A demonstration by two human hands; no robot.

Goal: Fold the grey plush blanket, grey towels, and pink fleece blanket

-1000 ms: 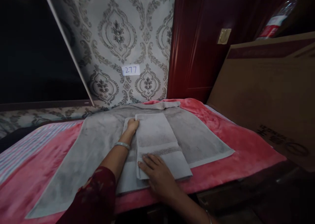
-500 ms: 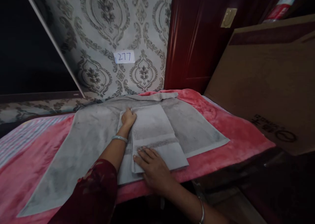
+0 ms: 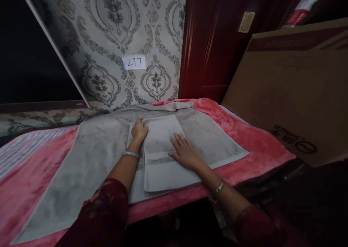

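A pale grey towel, folded into a long panel with a darker woven band across it, lies in front of me. My left hand, a bangle on its wrist, has its fingers curled on the folded towel's far left part. Flat on the right side of the same towel, just above the band, rests my right hand, fingers stretched out. Beneath lies a larger grey cloth, spread wide to both sides.
Under the grey cloth is a pink plush blanket, with a striped cloth at the left. A large cardboard box leans at the right. A dark screen stands at the left, and a "277" label is on the patterned wall.
My right hand has moved up and to the right across the folded towel, from its near left corner to its right side. My left hand stays at the far left part.
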